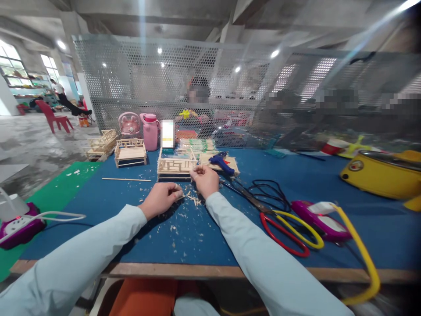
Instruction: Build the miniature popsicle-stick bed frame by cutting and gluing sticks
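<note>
A small wooden stick frame stands on the blue table mat in front of me. My right hand is at its right front corner, with thumb and index finger pinched together; whatever lies between them is too small to make out. Nearer to me and to the left, my left hand rests low over the mat with its fingers curled together, a thin sliver of wood showing by the fingertips. Short wooden scraps lie between the hands. Behind my right hand a blue glue gun lies on a wooden piece.
Scissors with red and yellow handles and a black cable lie to the right, near a purple power strip and yellow pot. A finished-looking stick frame, pink bottle and phone stand behind. One stick lies left.
</note>
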A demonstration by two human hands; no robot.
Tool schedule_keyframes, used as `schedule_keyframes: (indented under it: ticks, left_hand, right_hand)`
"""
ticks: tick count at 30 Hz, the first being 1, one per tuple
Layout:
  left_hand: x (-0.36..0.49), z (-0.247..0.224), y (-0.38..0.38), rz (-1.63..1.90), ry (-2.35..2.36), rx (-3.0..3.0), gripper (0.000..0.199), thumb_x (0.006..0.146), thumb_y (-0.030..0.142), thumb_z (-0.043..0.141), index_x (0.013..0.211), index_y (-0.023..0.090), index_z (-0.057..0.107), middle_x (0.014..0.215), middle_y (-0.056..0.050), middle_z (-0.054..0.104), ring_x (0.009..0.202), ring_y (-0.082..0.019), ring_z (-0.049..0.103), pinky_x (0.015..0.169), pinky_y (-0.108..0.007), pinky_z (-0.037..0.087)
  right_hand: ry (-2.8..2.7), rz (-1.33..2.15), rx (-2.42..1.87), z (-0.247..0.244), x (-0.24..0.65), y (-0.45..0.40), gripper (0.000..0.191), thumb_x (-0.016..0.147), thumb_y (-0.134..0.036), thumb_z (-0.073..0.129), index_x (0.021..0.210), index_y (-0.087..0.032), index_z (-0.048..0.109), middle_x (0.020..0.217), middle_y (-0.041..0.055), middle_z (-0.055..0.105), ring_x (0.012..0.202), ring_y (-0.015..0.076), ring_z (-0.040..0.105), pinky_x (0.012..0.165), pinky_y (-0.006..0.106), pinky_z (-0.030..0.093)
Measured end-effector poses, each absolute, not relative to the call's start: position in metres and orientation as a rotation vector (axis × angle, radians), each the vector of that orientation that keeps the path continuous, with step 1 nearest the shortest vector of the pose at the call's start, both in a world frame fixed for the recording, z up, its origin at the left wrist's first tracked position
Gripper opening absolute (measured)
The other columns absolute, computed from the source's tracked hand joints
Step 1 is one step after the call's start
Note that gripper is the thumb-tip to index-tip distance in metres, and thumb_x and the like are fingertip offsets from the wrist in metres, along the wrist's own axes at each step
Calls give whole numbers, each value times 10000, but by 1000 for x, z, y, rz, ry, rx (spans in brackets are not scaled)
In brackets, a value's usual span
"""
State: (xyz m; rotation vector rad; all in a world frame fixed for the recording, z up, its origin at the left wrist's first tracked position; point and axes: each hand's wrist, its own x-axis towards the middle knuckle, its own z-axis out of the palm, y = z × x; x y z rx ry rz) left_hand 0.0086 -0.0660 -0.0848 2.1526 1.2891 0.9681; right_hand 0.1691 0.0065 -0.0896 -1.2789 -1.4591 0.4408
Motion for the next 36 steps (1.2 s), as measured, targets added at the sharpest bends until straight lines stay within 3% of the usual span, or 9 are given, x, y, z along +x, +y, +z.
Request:
schedule_keyframes:
  ticks: [7, 13, 23, 28, 36]
  left_hand:
    - [9, -86, -65, 943, 1297, 2172, 237, 786, 295, 469, 780, 142, 650, 701, 0, 656, 608, -111, 526, 585, -207, 385]
    - [9, -85, -65, 1021, 1299, 2196, 231, 806, 214, 433, 871, 164, 649, 880, -24, 685, 803, -146, 602, 735, -238, 434]
    - [9, -89, -62, 1085, 1338, 2223, 301, 696, 37, 430, 886, 153, 633, 918, -41, 676, 854, -149, 602, 808, -274, 453]
    - [9, -88, -63, 1121, 1318, 2187, 215, 765, 129, 458, 901, 154, 623, 927, -47, 669, 854, -146, 593, 803, -271, 442]
    - [10, -83, -66, 1113, 1321, 2135, 198, 817, 269, 463, 813, 153, 623, 782, -17, 661, 709, -128, 569, 684, -231, 430]
  right_hand:
    - [-1445, 416, -1227, -92, 170, 8, 90, 586, -255, 572, 649, -193, 553, 611, 7, 597, 576, 148, 551, 600, 265, 453]
    - [-1450, 411, -1236, -93, 170, 9, 95, 585, -258, 576, 652, -193, 562, 615, 11, 602, 572, 151, 550, 606, 272, 452]
    - [-1458, 431, -1197, -97, 169, 11, 112, 596, -271, 572, 668, -191, 540, 628, 10, 587, 561, 139, 531, 584, 263, 446]
    - [-1445, 421, -1190, -96, 169, 12, 120, 590, -271, 575, 661, -196, 515, 621, 1, 575, 547, 135, 525, 585, 267, 442]
    - [-1445, 448, -1195, -97, 169, 13, 117, 586, -265, 572, 657, -199, 506, 608, -4, 561, 538, 134, 514, 567, 261, 428]
